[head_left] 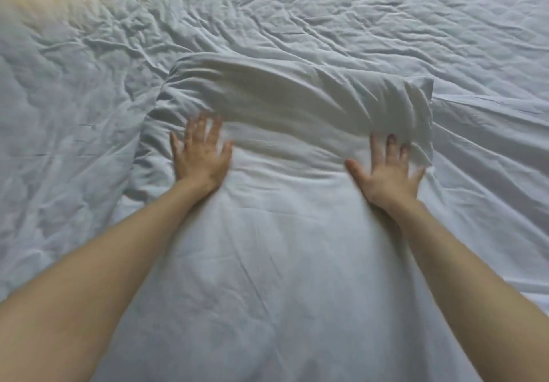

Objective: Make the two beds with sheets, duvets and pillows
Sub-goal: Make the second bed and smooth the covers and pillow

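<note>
white pillow (285,156), long axis crosswise on duvet (74,84); left hand (202,156) and right hand (386,167) pressing flat, fingers spread, equally near.

Plain white pillow (285,150) on plain white duvet (89,63).

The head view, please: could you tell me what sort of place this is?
Probably a bedroom, possibly a hotel room: a crumpled white duvet lies beside a smoother white sheet, and the left hand and right hand press flat on a white pillow.
</note>
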`<state>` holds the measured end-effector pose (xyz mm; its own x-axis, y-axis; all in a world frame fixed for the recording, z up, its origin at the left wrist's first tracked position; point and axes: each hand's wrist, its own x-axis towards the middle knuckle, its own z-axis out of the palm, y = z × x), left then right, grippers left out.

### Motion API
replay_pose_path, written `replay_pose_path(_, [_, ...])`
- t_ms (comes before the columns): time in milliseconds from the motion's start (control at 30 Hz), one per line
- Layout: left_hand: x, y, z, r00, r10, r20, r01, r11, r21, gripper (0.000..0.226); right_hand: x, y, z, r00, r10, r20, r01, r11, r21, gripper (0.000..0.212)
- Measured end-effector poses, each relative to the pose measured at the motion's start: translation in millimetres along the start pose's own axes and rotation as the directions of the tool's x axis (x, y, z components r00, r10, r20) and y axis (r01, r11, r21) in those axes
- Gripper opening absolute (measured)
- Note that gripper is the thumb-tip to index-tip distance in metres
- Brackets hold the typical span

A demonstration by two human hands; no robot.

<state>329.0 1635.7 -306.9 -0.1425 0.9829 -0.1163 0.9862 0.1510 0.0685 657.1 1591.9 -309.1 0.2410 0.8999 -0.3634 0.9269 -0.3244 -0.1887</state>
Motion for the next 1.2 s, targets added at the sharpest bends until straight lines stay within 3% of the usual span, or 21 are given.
replay_pose_path(67, [6,-10,-8,0.995,-0.090,0.051,0.091,0.996,-0.022,0.062,2,1,-17,0.998,0.037,0.051,-0.036,0.999,-0.024,0.074])
replay_pose_path(133, [-6,3,-17,0.991,-0.121,0.064,0.128,0.983,-0.130,0.061,-18,-22,-22,0.999,-0.021,-0.036,0.020,1.000,-0.024,0.066])
replay_pose_path(233, [-62,35,-25,0.999,0.032,-0.006,-0.033,0.979,-0.202,0.060,-80,-69,-11,0.974,-0.198,-0.109,0.203,0.979,0.036,0.059])
replay_pose_path(333, [-147,48,-11,0.973,0.227,-0.040,-0.231,0.958,-0.167,0.062,-147,-92,20,0.964,-0.266,-0.026,0.267,0.960,0.086,0.057])
replay_pose_path(433, [-199,18,5,0.975,0.220,0.038,-0.216,0.973,-0.082,0.060,-192,-65,50,0.966,-0.257,-0.034,0.257,0.966,0.002,0.055])
replay_pose_path(600, [-215,-65,-2,0.994,0.077,0.075,-0.083,0.993,0.079,0.062,-218,24,58,0.996,-0.079,-0.050,0.077,0.996,-0.034,0.066])
replay_pose_path(733, [-241,-108,-19,0.997,0.026,0.079,-0.027,1.000,0.008,0.056,-254,37,46,0.993,0.115,-0.025,-0.113,0.992,0.058,0.057])
replay_pose_path(833, [-288,-100,-28,0.994,0.108,0.011,-0.106,0.989,-0.101,0.054,-304,-10,41,0.992,-0.038,-0.118,0.052,0.992,0.119,0.060])
replay_pose_path(933, [-342,-67,-28,0.969,0.177,0.173,-0.141,0.969,-0.205,0.060,-361,-63,57,0.974,-0.223,0.041,0.219,0.973,0.075,0.060])
replay_pose_path(1033, [-378,-70,-18,0.938,0.171,0.301,-0.139,0.982,-0.126,0.060,-392,-52,85,0.984,-0.117,0.138,0.124,0.992,-0.039,0.061])
replay_pose_path(1200, [-401,-125,-17,0.922,0.083,0.377,-0.069,0.996,-0.050,0.063,-413,23,93,0.978,0.124,0.169,-0.122,0.992,-0.024,0.069])
